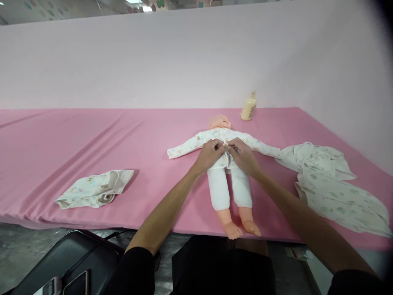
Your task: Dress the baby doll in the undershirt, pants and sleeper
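A baby doll (220,121) lies on its back on the pink cloth, head away from me and bare feet at the front edge. It wears a white patterned jacket (196,141) with long sleeves spread to both sides, and white trousers (218,190). Over the doll's chest, my left hand (212,152) pinches the front of the jacket from the left. My right hand (242,153) pinches it from the right, fingertips almost touching those of the left. Whatever small fastening lies between the fingers is mostly hidden.
A folded patterned cloth (95,188) lies at the left. Crumpled white cloths (334,188) lie at the right, touching the jacket's sleeve end. A cream pump bottle (248,107) stands behind the doll near the wall. Below the table edge is a black chair (76,254) with a phone.
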